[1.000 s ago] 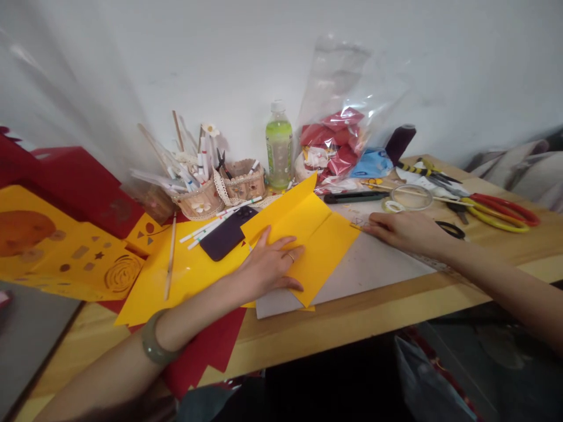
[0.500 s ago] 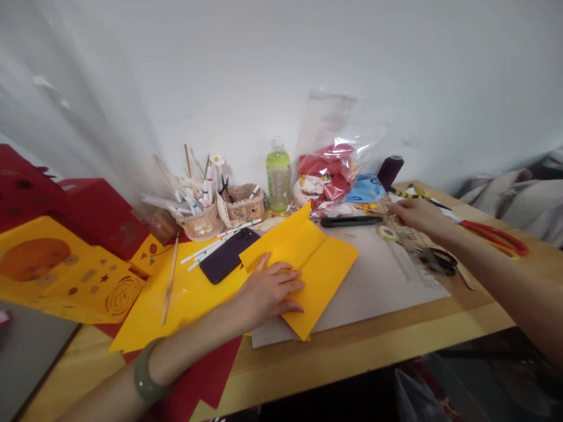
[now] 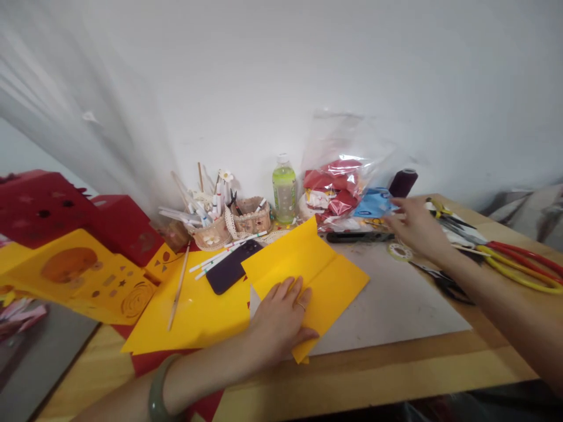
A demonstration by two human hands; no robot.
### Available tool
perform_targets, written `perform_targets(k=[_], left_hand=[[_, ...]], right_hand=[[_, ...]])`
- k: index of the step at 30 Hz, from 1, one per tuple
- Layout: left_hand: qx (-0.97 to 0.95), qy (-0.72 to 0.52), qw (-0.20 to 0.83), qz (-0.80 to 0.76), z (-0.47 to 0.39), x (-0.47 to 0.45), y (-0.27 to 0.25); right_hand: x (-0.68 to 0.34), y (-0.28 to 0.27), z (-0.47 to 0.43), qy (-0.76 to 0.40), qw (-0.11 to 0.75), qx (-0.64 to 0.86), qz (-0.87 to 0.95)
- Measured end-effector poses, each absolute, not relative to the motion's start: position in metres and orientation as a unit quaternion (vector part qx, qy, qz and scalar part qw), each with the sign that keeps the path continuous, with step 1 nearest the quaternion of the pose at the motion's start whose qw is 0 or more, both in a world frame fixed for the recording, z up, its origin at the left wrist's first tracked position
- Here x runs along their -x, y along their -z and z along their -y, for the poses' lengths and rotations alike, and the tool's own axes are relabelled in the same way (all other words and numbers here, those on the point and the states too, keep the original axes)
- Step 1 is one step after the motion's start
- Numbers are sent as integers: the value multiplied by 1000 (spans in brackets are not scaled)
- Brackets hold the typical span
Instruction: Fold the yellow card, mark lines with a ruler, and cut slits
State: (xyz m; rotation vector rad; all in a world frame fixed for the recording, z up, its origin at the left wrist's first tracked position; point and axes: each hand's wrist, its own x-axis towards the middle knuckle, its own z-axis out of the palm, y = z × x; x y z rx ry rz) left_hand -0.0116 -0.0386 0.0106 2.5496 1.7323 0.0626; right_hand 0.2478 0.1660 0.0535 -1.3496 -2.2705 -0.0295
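Observation:
My left hand lies flat, fingers stretched out, on a folded sheet of yellow paper. This sheet rests partly on a grey board. My right hand hovers at the back right, thumb and fingers apart, with nothing visible between them. Close to its fingertips are a blue packet and a dark utility knife. A roll of tape sits just below that hand. Black-handled scissors are partly hidden behind my right forearm.
Pliers and red-and-yellow-handled tools lie at the right. A dark phone, markers and a wooden stick rest on yellow paper. Behind stand pen baskets, a green bottle and a plastic bag. Cut-out paper boxes fill the left.
My right hand has opened and lifted slightly. A clear patterned strip that was under it no longer shows there. My left hand stays on the yellow paper; the view has shifted.

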Motion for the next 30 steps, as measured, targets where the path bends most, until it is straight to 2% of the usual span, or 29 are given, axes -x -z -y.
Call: perform_targets(k=[5,7,12,16,19,21,23,25,27,30], left_hand=[[-845,-61,56,-528,41,12,-14],[-843,-88,68,-525,42,12,-20],[-814,-121,57,-565,46,6,-34],[-810,-116,-39,-574,59,0,-41],[-828,-167,-105,-526,78,2,-41],[-826,-232,-114,-500,91,7,-37],[-821,-284,-118,-480,101,13,-30],[-824,-297,-122,-467,108,20,-23],[-837,-268,-126,-461,114,26,-15],[-855,-173,-94,-480,122,32,-9]], right_hand=[[-219,-38,-115,-92,115,245,958],[-213,-34,-103,-102,95,199,970],[-209,-38,-82,-55,133,212,967],[-222,-51,-49,-37,157,216,963],[-240,-63,-32,-192,129,144,962],[-249,-65,-30,-262,135,152,944],[-253,-58,-31,-254,128,191,939],[-252,-45,-32,-219,74,194,953],[-249,-31,-29,-179,26,176,968],[-244,-17,-21,-117,7,175,978]])
